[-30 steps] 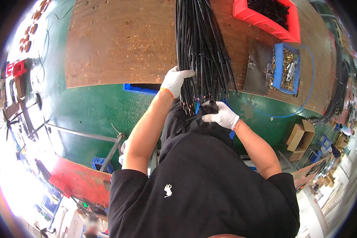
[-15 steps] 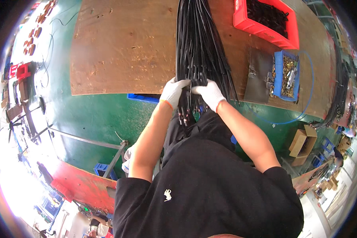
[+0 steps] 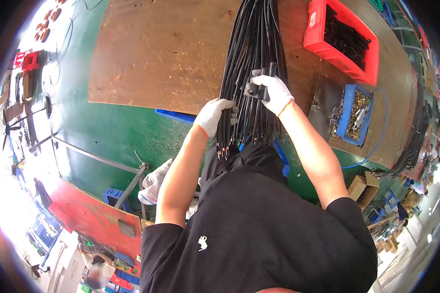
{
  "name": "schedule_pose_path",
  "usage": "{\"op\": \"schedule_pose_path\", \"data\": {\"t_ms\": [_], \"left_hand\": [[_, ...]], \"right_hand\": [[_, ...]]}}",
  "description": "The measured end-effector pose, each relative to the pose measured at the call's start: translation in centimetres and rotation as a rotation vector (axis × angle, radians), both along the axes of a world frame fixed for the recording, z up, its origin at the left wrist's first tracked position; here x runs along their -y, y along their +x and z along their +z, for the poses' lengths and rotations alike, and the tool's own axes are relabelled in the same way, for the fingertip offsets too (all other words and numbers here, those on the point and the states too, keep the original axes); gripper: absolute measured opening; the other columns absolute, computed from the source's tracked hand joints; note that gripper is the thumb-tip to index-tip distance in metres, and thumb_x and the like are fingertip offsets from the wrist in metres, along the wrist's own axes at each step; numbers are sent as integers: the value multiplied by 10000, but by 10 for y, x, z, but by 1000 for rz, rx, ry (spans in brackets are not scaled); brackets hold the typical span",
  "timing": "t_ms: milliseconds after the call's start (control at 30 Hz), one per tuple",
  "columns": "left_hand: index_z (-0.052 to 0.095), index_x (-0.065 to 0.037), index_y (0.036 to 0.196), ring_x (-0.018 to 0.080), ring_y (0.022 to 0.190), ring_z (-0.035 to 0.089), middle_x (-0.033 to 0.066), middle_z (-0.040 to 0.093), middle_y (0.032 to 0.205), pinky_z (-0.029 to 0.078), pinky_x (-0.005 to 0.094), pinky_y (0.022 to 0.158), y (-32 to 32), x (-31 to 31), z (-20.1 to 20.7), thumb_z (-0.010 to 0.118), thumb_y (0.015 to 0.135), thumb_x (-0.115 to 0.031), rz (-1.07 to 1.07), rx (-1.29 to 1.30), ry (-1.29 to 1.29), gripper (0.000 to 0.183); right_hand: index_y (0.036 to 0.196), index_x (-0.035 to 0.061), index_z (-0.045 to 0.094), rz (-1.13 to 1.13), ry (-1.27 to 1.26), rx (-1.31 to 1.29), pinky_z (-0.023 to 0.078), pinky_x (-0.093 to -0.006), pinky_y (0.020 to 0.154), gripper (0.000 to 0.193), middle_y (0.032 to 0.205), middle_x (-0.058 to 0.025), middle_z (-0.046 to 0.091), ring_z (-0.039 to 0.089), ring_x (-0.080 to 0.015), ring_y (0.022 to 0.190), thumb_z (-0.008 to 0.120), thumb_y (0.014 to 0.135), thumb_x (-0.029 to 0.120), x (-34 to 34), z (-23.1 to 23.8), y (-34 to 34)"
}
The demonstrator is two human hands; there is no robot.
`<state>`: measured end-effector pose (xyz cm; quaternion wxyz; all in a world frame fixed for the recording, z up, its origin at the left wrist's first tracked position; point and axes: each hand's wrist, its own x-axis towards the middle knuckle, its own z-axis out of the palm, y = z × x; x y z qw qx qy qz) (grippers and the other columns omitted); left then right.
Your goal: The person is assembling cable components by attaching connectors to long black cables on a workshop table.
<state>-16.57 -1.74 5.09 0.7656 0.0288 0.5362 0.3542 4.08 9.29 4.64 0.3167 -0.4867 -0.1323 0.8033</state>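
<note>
Cables [image 3: 254, 63] overhang wooden bench [image 3: 161, 53] | my left hand [image 3: 214, 115] clamps bundle steady | right hand [image 3: 274, 90] fingers pinch, probably, black connector [image 3: 265, 78]

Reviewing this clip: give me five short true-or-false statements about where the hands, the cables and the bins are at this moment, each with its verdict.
1. Both hands wear white gloves. True: left hand, right hand.
2. The right hand holds a small black part against the black cable bundle. True.
3. The red bin holds brass parts. False: it holds black pieces; the brass-coloured parts lie in the blue bin.
4. The cable bundle lies on the floor. False: it lies on the brown board, its ends hanging over the near edge.
5. The left hand is off the cables. False: its grip is on the bundle's left side.
</note>
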Motion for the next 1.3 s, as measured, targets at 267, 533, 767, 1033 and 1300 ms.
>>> {"op": "schedule_pose_path", "data": {"t_ms": [267,533,767,1033,1300], "left_hand": [[698,-11,1079,186,777,704,82,715,912,614,326,660,25,-1,-4,714,980,-139,38,134,2,162],[710,27,1055,193,714,710,86,727,911,637,343,696,19,-2,1,734,923,-79,6,-54,-18,171],[711,-2,1158,202,819,733,105,772,1022,628,378,772,11,-6,-18,747,926,-78,-84,80,-12,247],[718,-8,1047,156,686,683,63,734,872,572,309,638,31,-2,-5,771,873,-51,-20,-50,43,187],[722,-11,1023,149,676,665,59,722,847,565,312,641,45,4,-6,755,877,-47,11,-75,99,154]], "right_hand": [[1117,58,729,55,175,285,572,-326,811,303,1012,-50,753,712,-165,866,826,831,40,42,8,-2],[1018,58,706,243,191,303,550,-319,823,232,931,-3,710,666,-134,853,826,822,30,73,8,26],[1161,60,700,379,191,232,525,-320,937,392,1020,-3,717,655,-132,970,855,800,52,118,5,55],[1096,90,608,580,176,97,508,-293,916,425,986,51,618,590,-91,958,884,783,7,153,30,76],[1090,82,624,672,289,163,509,-300,906,403,987,34,633,591,-98,959,885,790,22,168,37,86]]}}
